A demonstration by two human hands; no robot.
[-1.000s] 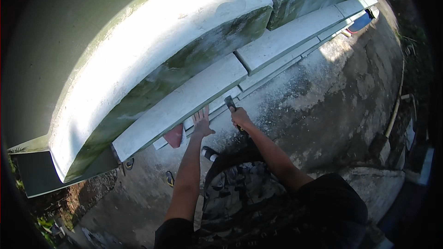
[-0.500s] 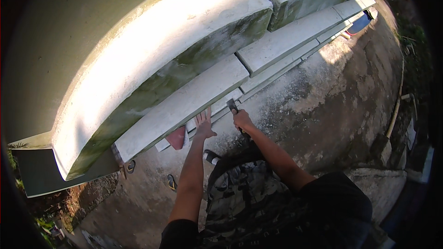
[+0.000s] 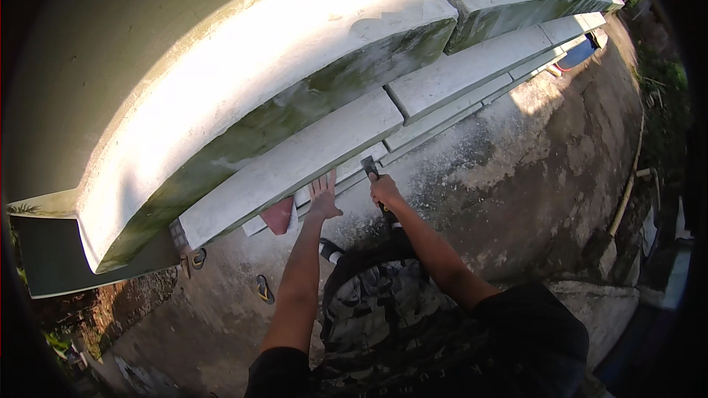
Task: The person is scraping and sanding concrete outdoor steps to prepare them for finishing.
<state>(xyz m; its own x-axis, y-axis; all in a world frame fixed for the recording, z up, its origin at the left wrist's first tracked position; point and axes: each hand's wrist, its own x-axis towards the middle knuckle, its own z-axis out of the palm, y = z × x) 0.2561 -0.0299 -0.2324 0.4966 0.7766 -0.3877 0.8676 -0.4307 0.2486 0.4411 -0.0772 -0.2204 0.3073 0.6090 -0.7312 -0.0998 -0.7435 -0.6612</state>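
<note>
My left hand lies open, its fingers stretched and spread against a pale block under the front edge of a long light slab. My right hand is closed round the black handle of a short hammer. The hammer's dark head points away from me, close to the right end of the pale block. Whether it touches the block I cannot tell. A reddish, wedge-shaped piece is beside my left hand, partly under the slab.
A thick curved ledge overhangs the stacked slabs. White chips and dust are scattered on the stained concrete floor. Flip-flops lie at the left. A blue object is at the far right end, and a long pole runs along the right.
My view has shifted slightly, so the scene sits a little differently. My left hand stays spread at the block, and my right hand still grips the hammer near the same spot.
</note>
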